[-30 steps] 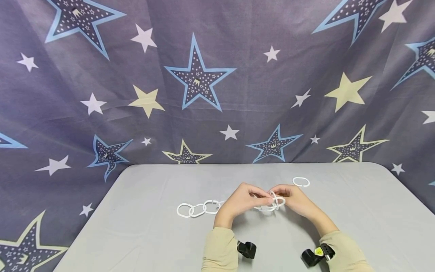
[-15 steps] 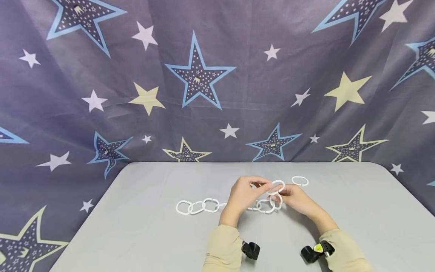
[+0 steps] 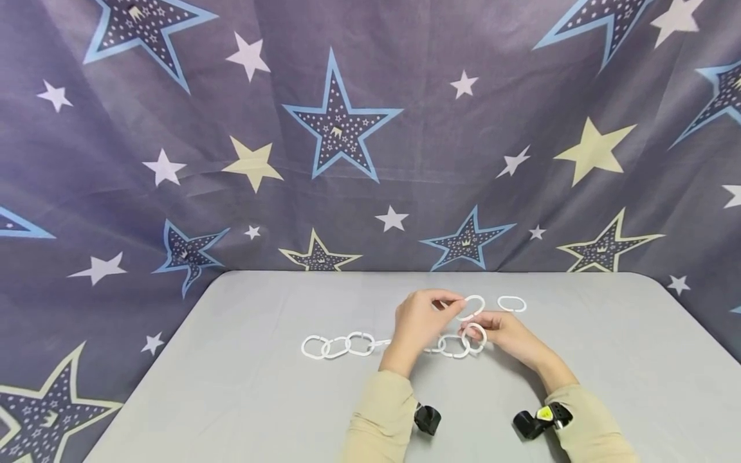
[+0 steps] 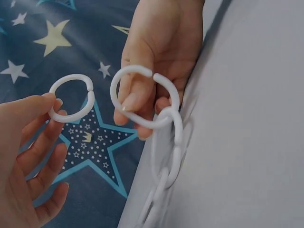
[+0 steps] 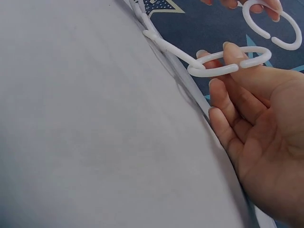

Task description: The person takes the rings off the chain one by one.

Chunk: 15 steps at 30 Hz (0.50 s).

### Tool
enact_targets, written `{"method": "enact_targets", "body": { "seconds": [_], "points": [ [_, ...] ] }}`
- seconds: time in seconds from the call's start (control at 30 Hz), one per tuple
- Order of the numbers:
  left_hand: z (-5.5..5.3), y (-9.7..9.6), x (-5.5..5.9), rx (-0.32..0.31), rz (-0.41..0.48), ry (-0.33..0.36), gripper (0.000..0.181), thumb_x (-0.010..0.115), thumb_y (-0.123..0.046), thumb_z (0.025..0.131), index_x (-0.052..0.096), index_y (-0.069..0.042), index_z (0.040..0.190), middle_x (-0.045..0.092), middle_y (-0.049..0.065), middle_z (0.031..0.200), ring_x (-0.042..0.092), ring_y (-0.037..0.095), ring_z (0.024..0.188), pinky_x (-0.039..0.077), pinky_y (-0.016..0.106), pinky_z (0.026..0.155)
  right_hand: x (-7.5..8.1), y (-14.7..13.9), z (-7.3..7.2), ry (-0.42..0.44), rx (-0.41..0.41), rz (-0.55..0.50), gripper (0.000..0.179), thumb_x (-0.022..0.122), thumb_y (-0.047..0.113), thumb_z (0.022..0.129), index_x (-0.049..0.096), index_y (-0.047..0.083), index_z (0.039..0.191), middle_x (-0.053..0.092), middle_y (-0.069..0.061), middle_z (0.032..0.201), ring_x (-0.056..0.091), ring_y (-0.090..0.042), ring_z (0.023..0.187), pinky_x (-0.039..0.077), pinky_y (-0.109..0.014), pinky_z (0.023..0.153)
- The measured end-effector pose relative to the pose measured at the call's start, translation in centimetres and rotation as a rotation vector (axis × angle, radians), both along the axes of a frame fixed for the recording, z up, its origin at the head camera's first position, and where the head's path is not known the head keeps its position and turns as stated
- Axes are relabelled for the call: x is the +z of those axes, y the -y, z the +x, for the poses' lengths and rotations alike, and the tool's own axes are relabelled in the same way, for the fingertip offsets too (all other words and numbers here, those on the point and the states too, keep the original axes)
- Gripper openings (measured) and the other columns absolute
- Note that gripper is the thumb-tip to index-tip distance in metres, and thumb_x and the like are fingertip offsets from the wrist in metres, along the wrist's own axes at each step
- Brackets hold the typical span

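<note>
Clearly, the left hand [image 3: 418,325] pinches a white ring [image 4: 71,118], apart from the white chain [image 3: 382,343]; the right hand [image 3: 515,337] pinches the chain's end link [image 4: 114,92]. The left wrist view shows well the gap in each. Only the head view has the spare ring [image 3: 512,297], near the far edge; wide room opens on the table [image 3: 231,399], left of the chain.

No words, numbers or brand names could be read. In the head view, toward the lower right, a yellow label [image 3: 545,413] stood on a black wrist camera [image 3: 525,426], its marking too small to read. The starry backdrop cloth [image 3: 428,173] carried a printed crown sign [image 3: 337,133] inside a blue-edged star [image 3: 349,121], upper centre.
</note>
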<state>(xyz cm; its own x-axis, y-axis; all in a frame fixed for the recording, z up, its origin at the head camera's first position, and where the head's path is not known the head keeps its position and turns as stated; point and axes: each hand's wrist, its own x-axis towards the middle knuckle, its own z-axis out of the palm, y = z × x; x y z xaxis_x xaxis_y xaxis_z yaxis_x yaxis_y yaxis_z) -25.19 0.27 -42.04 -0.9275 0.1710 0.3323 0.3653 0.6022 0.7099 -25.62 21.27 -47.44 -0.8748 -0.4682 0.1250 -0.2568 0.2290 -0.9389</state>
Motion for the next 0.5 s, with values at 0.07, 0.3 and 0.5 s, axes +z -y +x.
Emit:
{"method": "enact_targets", "body": {
  "seconds": [0.07,0.3,0.5],
  "points": [
    [-0.3,0.2,0.2,-0.004,-0.017,-0.006,0.014,0.071,-0.046,0.089,0.079,-0.037,0.095,0.066,-0.027,0.079,0.056,-0.008,0.073,0.042,0.025,0.068,0.0,0.1,0.0,-0.002,0.011,-0.001,0.027,0.065,0.009,0.095,0.066,-0.01,0.114,0.072,-0.016,0.105,0.066,-0.007,0.095,0.047,-0.02,0.085],
    [-1.7,0.5,0.5,-0.048,-0.062,0.004,0.014,0.073,-0.044,0.088,0.08,-0.035,0.095,0.063,-0.025,0.074,0.054,-0.006,0.07,0.042,0.024,0.065,0.1,0.0,-0.1,0.006,0.017,0.004,0.025,0.065,0.01,0.095,0.067,-0.008,0.113,0.072,-0.014,0.104,0.065,-0.009,0.094,0.046,-0.021,0.084],
    [-2.7,0.2,0.7,-0.075,-0.114,0.049,0.015,0.072,-0.045,0.089,0.079,-0.034,0.098,0.066,-0.026,0.08,0.054,-0.005,0.07,0.042,0.024,0.067,0.1,0.1,0.1,0.014,0.005,0.009,0.025,0.066,0.01,0.095,0.068,-0.007,0.112,0.072,-0.014,0.104,0.064,-0.008,0.092,0.047,-0.021,0.082]
  ]
}}
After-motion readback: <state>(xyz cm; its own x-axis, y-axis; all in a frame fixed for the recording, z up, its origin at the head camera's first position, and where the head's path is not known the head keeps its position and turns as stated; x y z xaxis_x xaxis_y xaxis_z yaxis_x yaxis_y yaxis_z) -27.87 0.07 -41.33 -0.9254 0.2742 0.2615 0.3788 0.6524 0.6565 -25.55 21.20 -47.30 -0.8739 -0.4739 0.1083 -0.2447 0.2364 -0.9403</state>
